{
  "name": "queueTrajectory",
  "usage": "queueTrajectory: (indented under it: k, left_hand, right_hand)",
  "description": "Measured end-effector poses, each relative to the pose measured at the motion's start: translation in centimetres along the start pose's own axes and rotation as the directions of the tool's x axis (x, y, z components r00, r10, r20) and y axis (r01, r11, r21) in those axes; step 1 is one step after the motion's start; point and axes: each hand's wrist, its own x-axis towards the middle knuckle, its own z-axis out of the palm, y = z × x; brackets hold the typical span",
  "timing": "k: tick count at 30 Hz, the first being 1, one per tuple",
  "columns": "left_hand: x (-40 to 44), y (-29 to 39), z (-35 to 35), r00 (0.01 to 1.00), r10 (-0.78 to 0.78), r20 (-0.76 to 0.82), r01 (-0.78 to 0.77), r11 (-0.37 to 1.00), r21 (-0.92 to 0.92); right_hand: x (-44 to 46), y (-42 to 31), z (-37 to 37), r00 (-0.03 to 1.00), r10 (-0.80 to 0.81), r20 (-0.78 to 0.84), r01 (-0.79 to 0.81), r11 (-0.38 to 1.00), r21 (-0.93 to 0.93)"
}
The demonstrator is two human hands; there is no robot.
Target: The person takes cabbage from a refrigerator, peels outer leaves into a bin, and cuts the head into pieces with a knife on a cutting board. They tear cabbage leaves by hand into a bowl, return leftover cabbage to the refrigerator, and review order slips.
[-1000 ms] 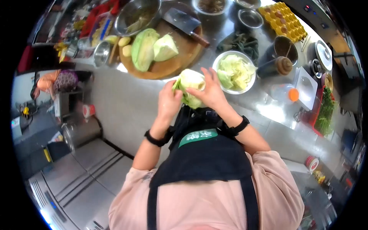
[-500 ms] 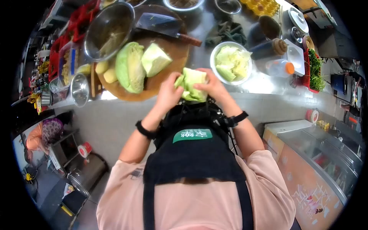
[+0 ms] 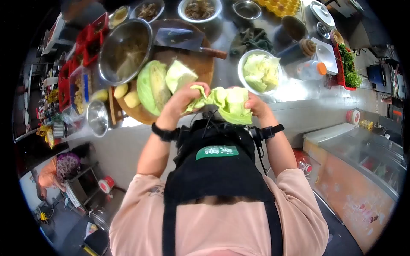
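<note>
My left hand (image 3: 183,99) is closed on a crumpled end of pale green cabbage leaves (image 3: 232,102). My right hand (image 3: 255,105) grips the broader right-hand part of the same leaves, stretched out in front of the apron. To the right, a white bowl (image 3: 241,70) holds torn cabbage pieces (image 3: 261,71). Beyond my left hand, a large cabbage piece (image 3: 150,87) and a smaller cabbage wedge (image 3: 179,76) sit on a round wooden chopping board (image 3: 204,67). A cleaver (image 3: 179,39) lies across the board's far part, its wooden handle pointing right.
A large metal bowl (image 3: 147,51) overlaps the board's left side near peeled potatoes (image 3: 132,99). A dark cloth (image 3: 254,42), a dark sauce bottle (image 3: 294,53) and an orange-capped bottle (image 3: 311,70) stand beyond the white bowl. Another person (image 3: 55,170) is at far left.
My hands have moved apart, and the cabbage leaves are spread wider between them. My left hand now overlaps the cabbage wedge's near edge. The whole view has shifted slightly.
</note>
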Motion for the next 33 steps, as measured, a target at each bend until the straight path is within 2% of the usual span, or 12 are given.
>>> queueTrajectory:
  k: [3,7,9,10,11,13,20,24,27,28,30,33]
  left_hand:
    - [-0.1,-0.5,-1.4,0.985,0.005,0.171,0.030,0.980,-0.197]
    - [-0.5,0.5,-1.5,0.978,-0.034,0.207,0.085,0.967,-0.241]
    - [-0.3,0.4,-2.8,0.850,0.281,0.447,-0.061,0.893,-0.445]
    - [-0.9,1.5,-2.5,0.848,0.283,0.449,-0.064,0.894,-0.443]
    - [-2.2,3.1,-1.6,0.961,0.195,0.196,-0.136,0.950,-0.280]
    - [-2.0,3.0,0.0,0.928,0.137,-0.348,-0.147,0.989,-0.003]
    - [3.6,-0.7,2.0,0.980,0.031,-0.197,-0.023,0.999,0.044]
    - [9.0,-4.6,2.4,0.967,0.150,-0.207,-0.144,0.989,0.047]
    - [12.8,-4.8,5.1,0.918,0.295,-0.264,-0.151,0.877,0.456]
    - [14.4,-4.8,6.0,0.919,0.293,-0.264,-0.149,0.877,0.456]
    - [17.4,-4.6,7.8,0.780,0.580,-0.234,-0.202,0.588,0.783]
    - [20.3,-4.6,9.3,0.724,0.657,-0.212,-0.186,0.481,0.856]
  right_hand:
    - [-0.4,-0.9,0.6,1.000,-0.017,-0.011,0.017,1.000,-0.023]
    - [-0.4,-1.7,0.1,0.998,-0.055,0.023,0.057,0.994,-0.098]
    - [-1.2,-2.1,-0.3,0.998,-0.056,-0.040,0.051,0.993,-0.107]
    - [-1.6,-2.4,-0.6,0.993,-0.059,-0.101,0.046,0.992,-0.119]
    - [-2.1,-2.4,-0.9,0.987,-0.062,-0.149,0.046,0.993,-0.109]
    - [-2.7,-2.0,-1.2,0.975,-0.127,-0.183,0.106,0.987,-0.117]
    - [-11.4,-3.1,-3.1,0.906,-0.251,-0.340,0.212,0.966,-0.149]
    - [-15.6,-3.9,-5.4,0.853,-0.302,-0.427,0.256,0.953,-0.162]
    - [-17.4,-4.2,-8.0,0.821,-0.301,-0.485,0.260,0.954,-0.152]
    - [-17.5,-4.1,-8.6,0.798,-0.334,-0.502,0.292,0.942,-0.162]
    - [-17.7,-4.3,-9.8,0.772,-0.367,-0.519,0.328,0.929,-0.170]
    - [-18.1,-4.8,-11.3,0.760,-0.383,-0.525,0.390,0.915,-0.103]
